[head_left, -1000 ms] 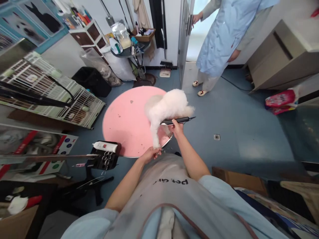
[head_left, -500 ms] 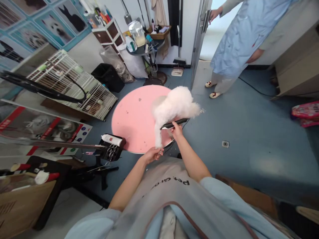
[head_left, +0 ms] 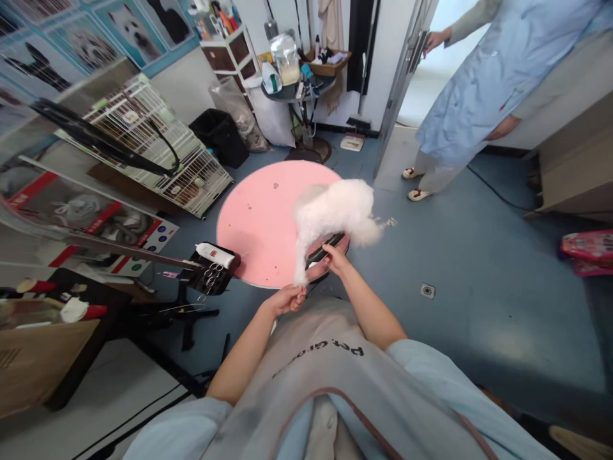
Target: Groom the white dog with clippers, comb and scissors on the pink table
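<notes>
A fluffy white dog (head_left: 338,207) stands on a round pink table (head_left: 253,220). Its head is hard to make out. One leg reaches toward me, and my left hand (head_left: 286,299) is closed around the paw at its end, near the table's front edge. Black electric clippers (head_left: 326,250) are gripped in my right hand (head_left: 336,259). They slant down to the left, with the tip against or just beside the lower part of that leg. Loose white hair (head_left: 390,222) shows past the dog's right end.
At the table's left, a black holder carries several scissors (head_left: 212,278) and a white bottle (head_left: 215,255). White wire cages (head_left: 191,172) and a black bin (head_left: 220,137) stand beyond. A person in a blue smock (head_left: 479,96) is by the open door (head_left: 400,89).
The clippers have moved down and left along the leg and now tilt more steeply. My left hand still holds the paw, slightly further left. The view has shifted a little.
</notes>
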A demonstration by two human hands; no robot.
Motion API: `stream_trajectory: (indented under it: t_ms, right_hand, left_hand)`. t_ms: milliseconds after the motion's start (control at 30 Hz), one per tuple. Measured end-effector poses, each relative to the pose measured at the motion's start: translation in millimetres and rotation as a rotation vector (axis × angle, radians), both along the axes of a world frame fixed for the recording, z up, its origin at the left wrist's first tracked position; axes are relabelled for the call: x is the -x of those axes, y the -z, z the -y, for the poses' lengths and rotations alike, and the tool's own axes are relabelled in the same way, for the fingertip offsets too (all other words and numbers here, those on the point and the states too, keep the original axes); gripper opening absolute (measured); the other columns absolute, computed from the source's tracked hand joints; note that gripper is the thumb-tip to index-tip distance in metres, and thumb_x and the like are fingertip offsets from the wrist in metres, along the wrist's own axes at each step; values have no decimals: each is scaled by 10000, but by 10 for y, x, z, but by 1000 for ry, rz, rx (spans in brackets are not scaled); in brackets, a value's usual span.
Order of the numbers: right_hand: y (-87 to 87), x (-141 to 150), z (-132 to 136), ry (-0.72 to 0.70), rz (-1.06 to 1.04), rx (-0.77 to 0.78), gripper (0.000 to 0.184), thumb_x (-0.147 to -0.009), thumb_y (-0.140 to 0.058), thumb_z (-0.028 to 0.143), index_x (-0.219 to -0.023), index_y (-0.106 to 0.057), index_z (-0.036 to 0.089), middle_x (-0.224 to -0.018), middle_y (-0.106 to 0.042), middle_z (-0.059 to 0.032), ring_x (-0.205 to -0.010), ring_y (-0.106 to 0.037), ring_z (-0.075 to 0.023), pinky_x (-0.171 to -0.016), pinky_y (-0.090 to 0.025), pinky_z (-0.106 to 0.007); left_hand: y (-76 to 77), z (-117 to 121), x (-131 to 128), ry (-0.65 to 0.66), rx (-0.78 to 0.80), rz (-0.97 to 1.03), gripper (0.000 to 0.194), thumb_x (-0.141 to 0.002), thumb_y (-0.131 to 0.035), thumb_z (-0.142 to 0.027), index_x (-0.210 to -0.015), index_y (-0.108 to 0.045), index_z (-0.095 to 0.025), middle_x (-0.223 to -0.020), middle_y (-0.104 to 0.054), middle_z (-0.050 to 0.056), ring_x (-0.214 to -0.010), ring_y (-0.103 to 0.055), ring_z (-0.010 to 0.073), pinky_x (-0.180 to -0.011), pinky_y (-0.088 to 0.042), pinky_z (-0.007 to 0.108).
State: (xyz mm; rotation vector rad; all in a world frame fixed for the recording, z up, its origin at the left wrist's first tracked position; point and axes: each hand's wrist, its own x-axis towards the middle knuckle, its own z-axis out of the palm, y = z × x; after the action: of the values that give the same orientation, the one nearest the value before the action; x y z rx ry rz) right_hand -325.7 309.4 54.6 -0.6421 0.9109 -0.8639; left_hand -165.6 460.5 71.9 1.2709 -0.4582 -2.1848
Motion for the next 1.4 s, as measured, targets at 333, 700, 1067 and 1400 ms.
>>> stream_trajectory:
  t_ms: [333,700,1067,1400]
  right_hand:
    - [5,-8,-36,-7,-11,-47,409,-627,-743,440,-690,-401,225,-436,-386,118,-340,-300,-38,-317,-232,-165]
    - [-108,89,-327,-29,-101,4,374,-618,-739,475,-684,-475,219,-385,-375,96,-333,-284,-58,-324,-222,-200]
    - [-249,132,-421,-4,-383,299,324,-594,-770,423,-701,-582,180,-419,-479,52,-367,-403,-99,-363,-296,-230]
    - [-783,-5,0,231,-557,566,322,-665,-675,382,-885,-598,160,-699,-649,-12,-640,-610,-157,-614,-515,-281]
  left_hand:
    - [-77,67,97,28,26,-41,459,-672,-742,-488,-782,-432,-167,-524,-356,-76,-403,-302,35,-403,-165,169]
    - [-158,193,-33,251,221,185,433,-667,-664,-539,-668,-416,-184,-499,-391,-57,-408,-350,64,-409,-237,206]
    - [84,245,-112,357,447,454,298,-802,-548,-364,-590,-432,-188,-502,-439,-16,-455,-406,111,-492,-309,248]
    - [126,241,-16,304,467,332,157,-824,-497,-276,-725,-485,-155,-488,-439,-39,-451,-415,97,-465,-325,206]
